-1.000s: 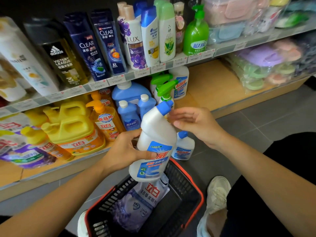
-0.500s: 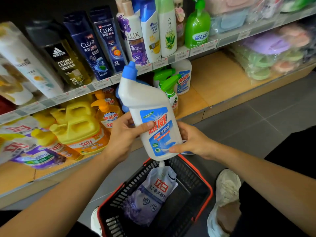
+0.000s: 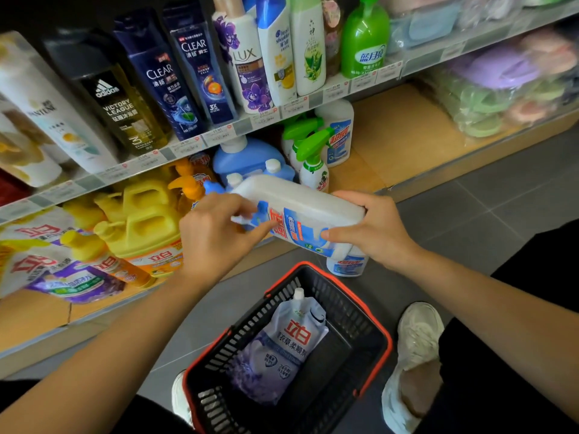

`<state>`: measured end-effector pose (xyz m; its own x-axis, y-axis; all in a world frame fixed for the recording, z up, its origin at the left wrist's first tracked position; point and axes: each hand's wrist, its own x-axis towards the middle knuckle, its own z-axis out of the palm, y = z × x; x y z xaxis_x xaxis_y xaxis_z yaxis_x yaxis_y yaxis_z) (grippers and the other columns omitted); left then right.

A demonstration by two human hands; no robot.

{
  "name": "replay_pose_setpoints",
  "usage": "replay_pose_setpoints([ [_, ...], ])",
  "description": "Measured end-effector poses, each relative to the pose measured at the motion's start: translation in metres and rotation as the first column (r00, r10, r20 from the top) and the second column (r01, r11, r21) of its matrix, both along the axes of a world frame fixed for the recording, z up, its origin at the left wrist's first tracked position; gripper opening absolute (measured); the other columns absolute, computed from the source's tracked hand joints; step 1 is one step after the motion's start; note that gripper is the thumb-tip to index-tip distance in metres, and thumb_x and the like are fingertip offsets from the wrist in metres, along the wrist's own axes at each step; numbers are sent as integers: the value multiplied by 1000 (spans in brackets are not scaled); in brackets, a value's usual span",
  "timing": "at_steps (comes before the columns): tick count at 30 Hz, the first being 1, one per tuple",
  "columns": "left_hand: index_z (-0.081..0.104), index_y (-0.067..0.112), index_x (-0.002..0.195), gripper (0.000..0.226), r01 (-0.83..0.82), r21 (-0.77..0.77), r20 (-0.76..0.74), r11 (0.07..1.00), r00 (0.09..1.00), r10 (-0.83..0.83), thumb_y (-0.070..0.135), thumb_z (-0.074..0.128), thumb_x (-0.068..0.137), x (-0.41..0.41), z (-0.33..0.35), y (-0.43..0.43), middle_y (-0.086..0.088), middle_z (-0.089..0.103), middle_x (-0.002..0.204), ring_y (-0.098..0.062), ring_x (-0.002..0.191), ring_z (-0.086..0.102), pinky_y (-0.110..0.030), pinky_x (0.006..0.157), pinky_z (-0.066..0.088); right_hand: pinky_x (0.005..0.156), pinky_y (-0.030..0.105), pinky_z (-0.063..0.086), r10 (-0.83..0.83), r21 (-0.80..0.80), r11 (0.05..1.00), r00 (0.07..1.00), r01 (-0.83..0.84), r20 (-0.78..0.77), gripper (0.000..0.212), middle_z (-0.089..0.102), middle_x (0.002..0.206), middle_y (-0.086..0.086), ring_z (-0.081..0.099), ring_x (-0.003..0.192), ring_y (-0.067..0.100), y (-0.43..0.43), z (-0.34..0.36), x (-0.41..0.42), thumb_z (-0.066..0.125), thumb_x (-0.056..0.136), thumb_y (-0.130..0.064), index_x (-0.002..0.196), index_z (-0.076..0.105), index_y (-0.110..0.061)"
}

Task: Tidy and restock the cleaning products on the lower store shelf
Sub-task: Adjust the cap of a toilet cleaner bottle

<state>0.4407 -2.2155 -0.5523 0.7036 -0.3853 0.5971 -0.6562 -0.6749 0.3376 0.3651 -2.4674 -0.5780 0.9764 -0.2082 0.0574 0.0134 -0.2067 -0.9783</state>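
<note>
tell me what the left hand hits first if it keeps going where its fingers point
The white bottle: the left hand holds it, index finger on its label. Past that, probably the right hand.

A single head-worn wide-angle camera is looking forward and down, sitting close above the left hand (image 3: 216, 236) and right hand (image 3: 377, 234). Shelving (image 3: 407, 136) is filling 9 to 2 o'clock; the basket (image 3: 389, 344) is lying at 6 o'clock.

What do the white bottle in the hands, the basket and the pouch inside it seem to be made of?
White bottle: opaque plastic, likely, with smooth matte walls and a glossy printed label.
Basket: rigid plastic, it seems, black moulded lattice walls under an orange-red rim.
Pouch: soft plastic film, probably; it wrinkles and shines.
</note>
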Motion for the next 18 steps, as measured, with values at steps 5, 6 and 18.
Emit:
replay_pose_setpoints([
  [5, 58, 20, 141, 90, 309, 338, -121, 889, 951, -285, 63, 86, 67, 10, -2, -6, -2, 63, 137, -29, 121, 60, -48, 93, 49, 72, 16, 49, 42, -212, 976, 999, -39, 11, 62, 63, 106, 1, 60, 96, 12, 4, 11, -1, 94, 57, -8, 115, 72, -11],
  [6, 55, 20, 145, 95, 345, 349, -217, 871, 934, -283, 61, 86, 65, 10, -6, -6, -2, 62, 139, -27, 122, 61, -48, 94, 50, 72, 14, 46, 61, -234, 971, 998, -58, 7, 62, 63, 104, -1, 59, 95, 10, 7, 13, -2, 94, 56, -8, 114, 72, -12],
  [18, 58, 33, 134, 81, 383, -68, -614, 921, 712, -342, 48, 91, 62, -4, -32, -4, 14, 69, 118, -8, 107, 67, -44, 87, 57, 104, 22, 41, 269, -223, 946, 954, -236, 131, 65, 61, 128, -6, 53, 125, 7, 16, 32, -9, 90, 66, -9, 125, 65, -18],
])
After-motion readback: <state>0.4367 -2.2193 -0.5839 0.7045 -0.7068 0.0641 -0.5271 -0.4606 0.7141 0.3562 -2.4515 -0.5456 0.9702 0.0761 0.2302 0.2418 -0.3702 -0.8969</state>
